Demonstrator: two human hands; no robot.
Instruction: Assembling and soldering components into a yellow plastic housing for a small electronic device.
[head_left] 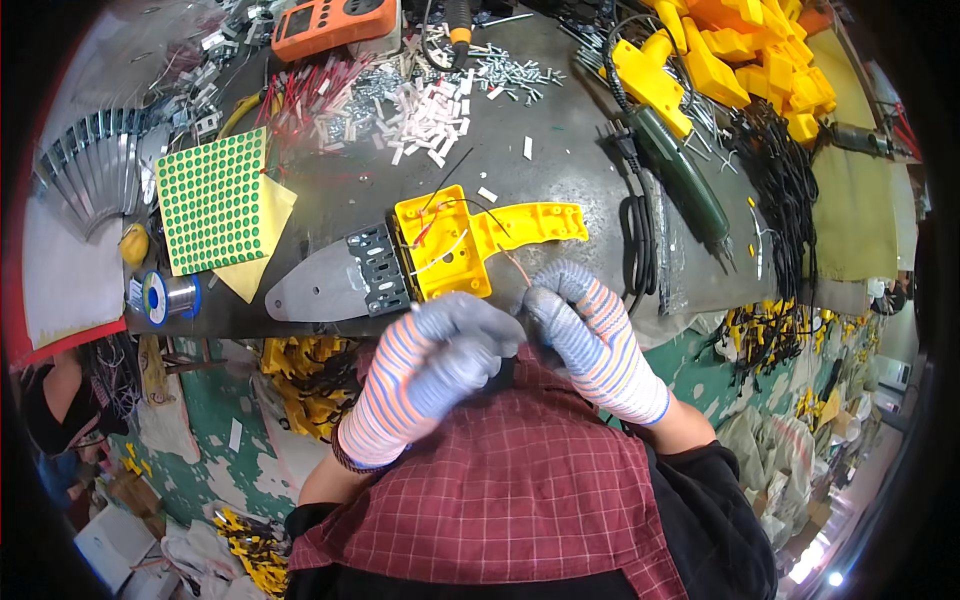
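We see a yellow plastic housing (470, 240) lying open on the dark grey worktable (560, 130), a little above the middle of the view. It is a hard moulded shell — a boxy body with a handle running off toward three o'clock. Thin red, white and black wires (445, 225) loop across its hollow inside. At its nine o'clock end sits a dark perforated metal bracket (378, 268), and beyond that a smooth, blunt-tipped grey metal plate (320, 290).

Just at six o'clock of the housing both hands work close together, in knit gloves with striped backs and grey coated fingers. The left hand (425, 375) is curled, fingers folded in; the right hand (590, 335) is curled too, its fingertips meeting the left's. A fine reddish wire (515, 265) runs from the housing down to the right fingers, which seem to pinch it, though we cannot tell what the left hand grips.

Farther out, at nine o'clock, lies a sheet of green round stickers (212, 200) on yellow paper, with a shiny solder spool (165, 297) below it. At twelve o'clock, small white tubes and red wire pieces (400, 105) are scattered beside an orange meter (330, 22). Toward two o'clock we find a dark green tool (685, 180), a coil of black cable (640, 240) and a heap of yellow shells (760, 60).
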